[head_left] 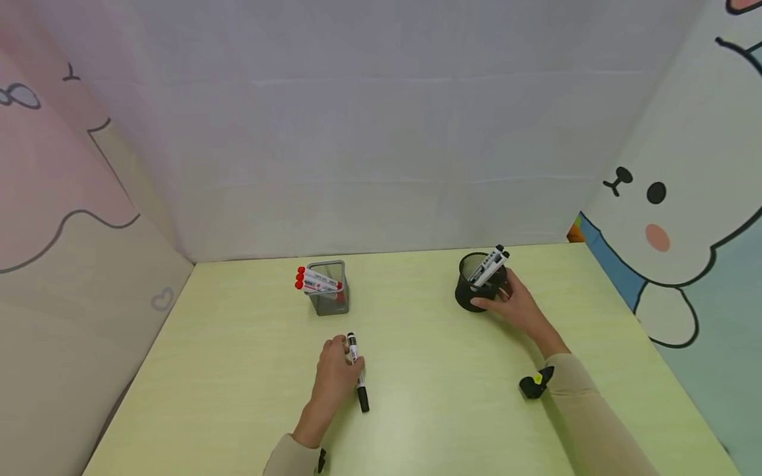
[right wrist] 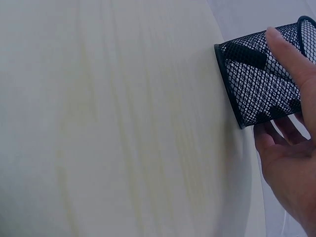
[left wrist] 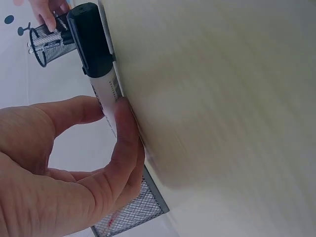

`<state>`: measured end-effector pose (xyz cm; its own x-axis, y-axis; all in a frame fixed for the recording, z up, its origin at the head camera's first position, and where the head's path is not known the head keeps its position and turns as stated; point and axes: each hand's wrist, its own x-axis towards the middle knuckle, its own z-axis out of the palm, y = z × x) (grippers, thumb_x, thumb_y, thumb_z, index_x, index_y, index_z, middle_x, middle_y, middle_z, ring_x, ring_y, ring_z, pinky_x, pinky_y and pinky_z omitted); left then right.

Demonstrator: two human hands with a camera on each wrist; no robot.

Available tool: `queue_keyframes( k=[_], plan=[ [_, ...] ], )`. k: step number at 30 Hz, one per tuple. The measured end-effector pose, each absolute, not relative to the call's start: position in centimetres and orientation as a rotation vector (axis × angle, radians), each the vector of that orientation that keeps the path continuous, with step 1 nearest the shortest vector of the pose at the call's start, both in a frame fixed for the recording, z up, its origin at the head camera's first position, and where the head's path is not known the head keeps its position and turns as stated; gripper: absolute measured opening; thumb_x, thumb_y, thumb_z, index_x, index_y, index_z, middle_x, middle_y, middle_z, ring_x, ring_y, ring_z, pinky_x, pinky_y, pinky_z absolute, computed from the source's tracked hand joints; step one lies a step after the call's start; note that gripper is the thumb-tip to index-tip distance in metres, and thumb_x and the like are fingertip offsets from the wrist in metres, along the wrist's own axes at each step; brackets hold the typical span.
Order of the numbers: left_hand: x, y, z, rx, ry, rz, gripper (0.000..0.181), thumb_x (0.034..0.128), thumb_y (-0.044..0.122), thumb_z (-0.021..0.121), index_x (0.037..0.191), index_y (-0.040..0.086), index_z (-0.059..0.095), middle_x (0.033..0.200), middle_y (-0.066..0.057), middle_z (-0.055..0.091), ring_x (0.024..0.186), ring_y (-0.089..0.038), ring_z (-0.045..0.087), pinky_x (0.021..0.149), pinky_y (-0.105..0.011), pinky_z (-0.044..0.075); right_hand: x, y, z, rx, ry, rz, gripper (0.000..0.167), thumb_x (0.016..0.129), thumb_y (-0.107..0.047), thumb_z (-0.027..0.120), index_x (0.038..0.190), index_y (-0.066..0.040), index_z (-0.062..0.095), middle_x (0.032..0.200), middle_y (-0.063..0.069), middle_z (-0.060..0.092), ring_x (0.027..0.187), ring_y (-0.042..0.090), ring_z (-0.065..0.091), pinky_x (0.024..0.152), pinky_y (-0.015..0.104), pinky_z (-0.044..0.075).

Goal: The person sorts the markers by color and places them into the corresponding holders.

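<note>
My left hand (head_left: 338,373) pinches a black-capped whiteboard marker (head_left: 362,396) between thumb and fingers, low over the table. In the left wrist view the marker's black cap (left wrist: 91,39) points away from the fingertips, and its white barrel lies in the pinch. On the right, my right hand (head_left: 519,307) grips a round black mesh pen cup (head_left: 467,297), thumb on the near side and fingers round the far side. Black-capped markers (head_left: 489,266) lean in that cup. In the right wrist view the mesh cup (right wrist: 256,84) shows a dark marker end through its wall.
A square grey mesh pen holder (head_left: 333,306) with several red-capped markers (head_left: 318,280) stands at the back left of the pale table (head_left: 417,383). White cloth (head_left: 387,165) hangs behind the table, and cartoon-printed cloth (head_left: 702,165) flanks it.
</note>
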<state>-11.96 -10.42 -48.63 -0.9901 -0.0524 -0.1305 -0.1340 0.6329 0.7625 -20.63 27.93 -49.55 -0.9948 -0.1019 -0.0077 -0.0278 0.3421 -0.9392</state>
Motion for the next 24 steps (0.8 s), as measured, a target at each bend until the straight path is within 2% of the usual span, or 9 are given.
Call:
queue_keyframes(
  k=[14,24],
  plan=[
    [-12.6,-10.3,-48.0,-0.166,2.769,1.376,0.046,0.089,0.0,0.069,0.131,-0.014,0.056,0.101,-0.014,0.058,0.081,-0.019,0.057,0.062,-0.029,0.048,-20.7,27.9,-49.7,-0.124,2.511,-1.755,0.094,0.088,-0.018,0.085,0.159,-0.007,0.025,0.161,0.021,0.033,0.153,0.037,0.025,0.121,0.048,0.026],
    [-13.3,-9.5,-47.4,-0.174,2.764,1.549,0.047,0.0865,-0.004,0.068,0.132,-0.012,0.056,0.105,-0.017,0.061,0.087,-0.025,0.067,0.068,-0.037,0.057,-20.5,27.9,-49.5,-0.114,2.516,-1.749,0.093,0.089,-0.018,0.084,0.159,-0.008,0.024,0.16,0.021,0.034,0.152,0.038,0.026,0.121,0.048,0.026]
  ],
)
